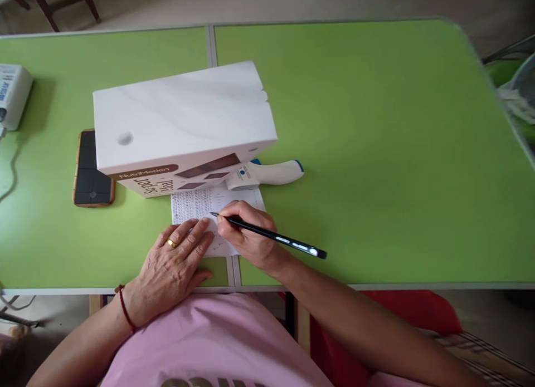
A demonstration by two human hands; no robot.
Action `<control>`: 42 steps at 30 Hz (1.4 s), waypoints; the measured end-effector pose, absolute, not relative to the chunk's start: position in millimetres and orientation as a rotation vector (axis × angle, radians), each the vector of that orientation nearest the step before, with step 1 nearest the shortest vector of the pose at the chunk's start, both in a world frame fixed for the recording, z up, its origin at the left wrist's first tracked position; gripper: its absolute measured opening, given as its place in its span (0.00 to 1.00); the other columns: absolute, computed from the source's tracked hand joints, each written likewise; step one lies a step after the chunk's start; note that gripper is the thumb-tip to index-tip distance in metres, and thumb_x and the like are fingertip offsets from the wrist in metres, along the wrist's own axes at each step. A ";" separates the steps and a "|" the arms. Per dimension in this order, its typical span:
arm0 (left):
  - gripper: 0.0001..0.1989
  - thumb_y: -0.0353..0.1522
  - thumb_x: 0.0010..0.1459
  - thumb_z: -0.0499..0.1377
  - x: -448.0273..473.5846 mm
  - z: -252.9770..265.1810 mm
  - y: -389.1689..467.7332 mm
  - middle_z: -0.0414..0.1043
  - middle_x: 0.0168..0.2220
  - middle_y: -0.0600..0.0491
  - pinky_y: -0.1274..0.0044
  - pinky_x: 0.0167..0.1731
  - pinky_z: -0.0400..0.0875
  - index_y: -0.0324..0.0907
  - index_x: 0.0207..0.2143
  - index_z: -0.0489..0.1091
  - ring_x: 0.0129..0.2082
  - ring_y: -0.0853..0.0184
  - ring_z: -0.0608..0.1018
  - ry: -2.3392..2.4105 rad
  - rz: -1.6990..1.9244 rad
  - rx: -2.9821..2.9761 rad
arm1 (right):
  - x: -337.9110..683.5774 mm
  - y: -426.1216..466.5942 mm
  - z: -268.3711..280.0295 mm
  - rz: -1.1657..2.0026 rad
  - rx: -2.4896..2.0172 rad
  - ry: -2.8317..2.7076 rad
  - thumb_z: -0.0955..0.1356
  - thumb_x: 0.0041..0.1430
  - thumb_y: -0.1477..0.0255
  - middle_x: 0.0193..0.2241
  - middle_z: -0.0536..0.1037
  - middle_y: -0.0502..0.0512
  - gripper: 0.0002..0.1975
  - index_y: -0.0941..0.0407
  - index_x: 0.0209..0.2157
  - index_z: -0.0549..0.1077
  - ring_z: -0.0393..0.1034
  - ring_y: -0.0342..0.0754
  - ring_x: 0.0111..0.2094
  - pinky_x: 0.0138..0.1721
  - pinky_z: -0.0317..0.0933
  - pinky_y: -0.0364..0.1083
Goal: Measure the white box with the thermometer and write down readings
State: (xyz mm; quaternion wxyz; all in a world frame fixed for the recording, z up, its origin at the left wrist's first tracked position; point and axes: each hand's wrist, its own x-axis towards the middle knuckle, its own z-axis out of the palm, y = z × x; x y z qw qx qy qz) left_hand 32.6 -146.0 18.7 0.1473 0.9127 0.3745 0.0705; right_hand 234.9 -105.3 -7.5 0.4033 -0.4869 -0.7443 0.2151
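Note:
My right hand point(251, 234) is closed round a slim black pen point(288, 240), its tip on or just over a sheet of paper point(246, 200) covered in rows of small handwriting. Flat on the lower left of that sheet lies my left hand point(178, 259), fingers stretched out, a gold ring on one of them. Beyond the paper stands a large white box point(184, 119) printed "NutriMotion", which hides the sheet's far edge. A white and blue handheld device point(280, 172), like an infrared thermometer, lies against the box's right side, partly hidden by it.
A phone point(92, 170) in a brown case lies left of the box. At the far left a white power block point(14, 94) trails a cable. The green table point(376, 153) has a metal seam down its middle. A wooden stool point(62, 5) stands behind it.

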 end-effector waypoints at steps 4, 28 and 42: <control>0.26 0.41 0.67 0.55 32.3 17.6 -146.3 0.60 0.66 0.41 0.63 0.60 0.59 0.36 0.62 0.62 0.65 0.54 0.63 1.070 0.191 2.617 | 235.6 -105.6 -8.5 0.545 -1.244 -1.889 0.66 0.59 0.75 0.20 0.73 0.46 0.07 0.51 0.29 0.65 0.68 0.42 0.21 0.26 0.63 0.41; 0.26 0.42 0.68 0.54 32.7 17.1 -145.5 0.61 0.65 0.41 0.63 0.59 0.60 0.35 0.61 0.63 0.63 0.53 0.65 1.072 0.224 2.637 | 238.0 -105.7 -5.7 0.547 -1.256 -1.860 0.66 0.59 0.75 0.19 0.72 0.45 0.07 0.51 0.28 0.65 0.66 0.41 0.19 0.23 0.63 0.40; 0.24 0.42 0.69 0.52 32.7 17.7 -145.5 0.62 0.65 0.42 0.64 0.58 0.59 0.34 0.60 0.64 0.62 0.53 0.66 1.077 0.250 2.648 | 238.1 -106.7 -6.8 0.573 -1.200 -1.816 0.67 0.59 0.76 0.20 0.71 0.44 0.07 0.52 0.29 0.65 0.64 0.40 0.19 0.24 0.62 0.40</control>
